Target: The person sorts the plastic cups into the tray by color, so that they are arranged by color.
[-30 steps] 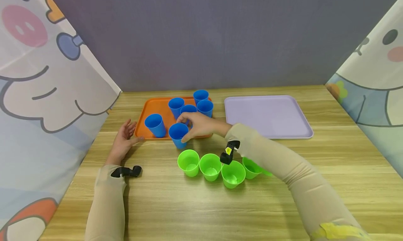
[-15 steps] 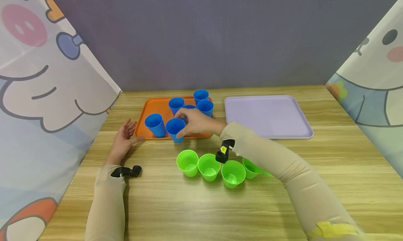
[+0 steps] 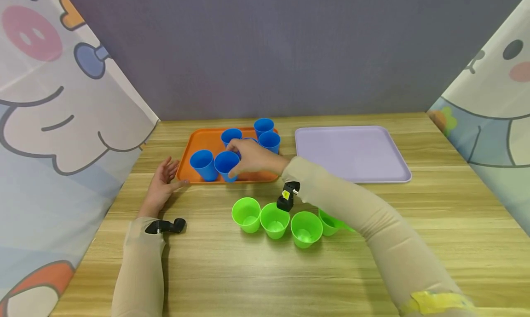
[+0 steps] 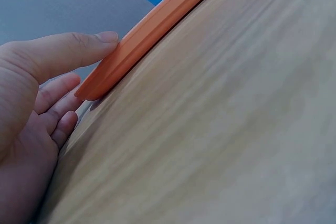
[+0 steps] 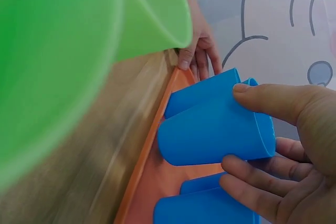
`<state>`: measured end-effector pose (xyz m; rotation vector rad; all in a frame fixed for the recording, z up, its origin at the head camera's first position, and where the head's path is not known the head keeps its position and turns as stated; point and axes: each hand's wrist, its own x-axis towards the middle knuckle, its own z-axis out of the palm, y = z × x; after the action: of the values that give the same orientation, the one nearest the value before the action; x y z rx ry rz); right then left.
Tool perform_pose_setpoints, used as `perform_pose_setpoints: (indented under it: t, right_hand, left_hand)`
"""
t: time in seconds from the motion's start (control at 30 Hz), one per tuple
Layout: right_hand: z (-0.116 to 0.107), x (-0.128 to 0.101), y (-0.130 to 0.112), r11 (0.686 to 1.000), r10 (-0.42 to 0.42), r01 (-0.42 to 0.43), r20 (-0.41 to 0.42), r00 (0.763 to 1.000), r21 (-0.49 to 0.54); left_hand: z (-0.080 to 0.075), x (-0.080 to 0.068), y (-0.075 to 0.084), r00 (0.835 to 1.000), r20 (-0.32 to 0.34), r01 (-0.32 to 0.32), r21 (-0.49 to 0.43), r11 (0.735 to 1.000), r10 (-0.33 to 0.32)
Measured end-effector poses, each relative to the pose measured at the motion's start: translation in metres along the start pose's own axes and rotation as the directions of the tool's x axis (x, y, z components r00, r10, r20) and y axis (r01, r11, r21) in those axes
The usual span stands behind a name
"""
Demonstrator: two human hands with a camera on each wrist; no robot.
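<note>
The right hand [image 3: 252, 158] grips a blue cup [image 3: 226, 165] at the orange tray's [image 3: 198, 140] front edge beside another blue cup [image 3: 204, 164] — a nudge could topple it — while the relaxed left hand [image 3: 162, 186] only touches the tray's corner.

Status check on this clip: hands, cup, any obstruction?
Right hand grips blue cup over orange tray. Left hand open, thumb touching tray rim. Neighbouring blue cups crowd close.

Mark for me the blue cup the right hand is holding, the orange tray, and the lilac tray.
held blue cup [image 3: 225, 162]: head view, on its open mouth.
orange tray [image 3: 204, 140]: head view, on bare floor near its far left corner.
lilac tray [image 3: 352, 152]: head view, on its bare middle.
</note>
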<state>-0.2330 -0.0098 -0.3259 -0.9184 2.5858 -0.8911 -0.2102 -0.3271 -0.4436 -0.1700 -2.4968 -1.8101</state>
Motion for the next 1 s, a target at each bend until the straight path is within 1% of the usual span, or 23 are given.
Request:
perform_pose_setpoints:
  t: [0.2,0.4,0.53,0.7,1.0]
  right_hand:
    - [0.000,0.005,-0.004,0.999,0.029,-0.028,0.020,0.999,-0.044]
    - [0.003,0.008,-0.003,0.997,0.056,-0.054,0.039,0.998,-0.052]
    - [0.004,0.009,-0.005,0.995,0.066,-0.062,0.052,0.996,-0.080]
    - [0.004,0.010,-0.007,0.993,0.071,-0.064,0.063,0.996,-0.103]
    - [0.000,0.012,-0.006,0.991,0.050,-0.042,0.057,0.997,-0.127]
  left_hand:
    - [0.000,0.000,0.000,1.000,0.001,0.006,-0.009,1.000,-0.006]
    - [-0.001,0.000,0.000,1.000,0.000,0.013,-0.020,1.000,-0.013]
    - [-0.002,0.001,-0.002,1.000,-0.003,0.021,-0.018,1.000,-0.021]
    - [-0.002,0.001,-0.003,1.000,0.001,0.030,-0.010,0.999,-0.030]
    - [-0.002,0.001,0.000,1.000,0.009,0.019,-0.015,1.000,-0.018]
